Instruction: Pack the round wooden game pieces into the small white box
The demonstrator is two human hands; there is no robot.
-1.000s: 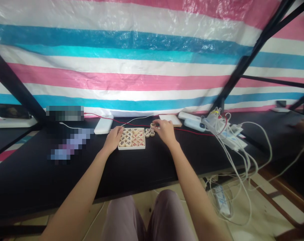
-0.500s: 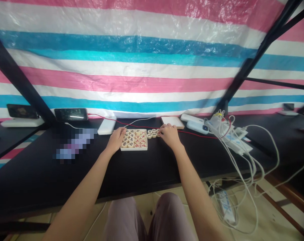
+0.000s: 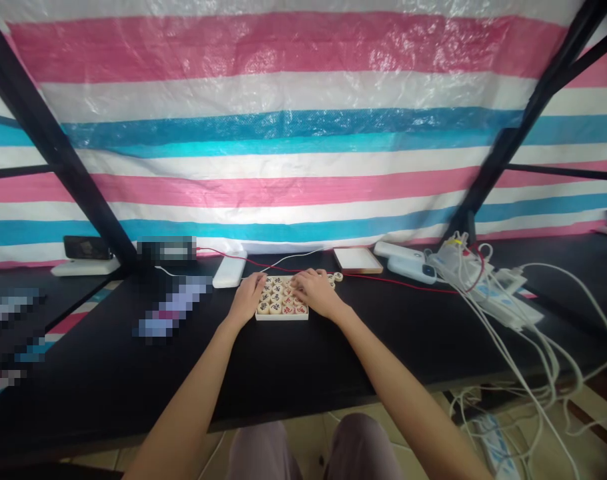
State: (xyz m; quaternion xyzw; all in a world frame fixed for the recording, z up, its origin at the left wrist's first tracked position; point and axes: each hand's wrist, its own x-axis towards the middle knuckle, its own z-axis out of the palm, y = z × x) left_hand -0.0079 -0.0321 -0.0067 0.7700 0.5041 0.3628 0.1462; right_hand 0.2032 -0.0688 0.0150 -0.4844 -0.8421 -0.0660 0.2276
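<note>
A shallow white box (image 3: 282, 317) on the black table holds rows of round xiangqi pieces (image 3: 275, 307), marked black on the left and red on the right. My left hand (image 3: 246, 299) is closed around the box's left edge, thumb near the rim. Over the upper right part of the box, my right hand (image 3: 319, 293) has its fingers bent down and pinched on a xiangqi piece, mostly hidden under the fingertips. Just beyond that hand lie loose pieces (image 3: 338, 277), partly covered by it.
Behind the box lie a white power bank (image 3: 229, 269), a shallow box lid (image 3: 358, 260) and a light blue phone (image 3: 410, 269). A red cable (image 3: 403, 285) crosses behind. Power strips with tangled white cables (image 3: 503, 300) occupy the right. A striped sheet (image 3: 303, 160) hangs at the back.
My right hand has moved left from the loose pieces to above the box. My left hand stays at the box's left edge. The whole view has shifted.
</note>
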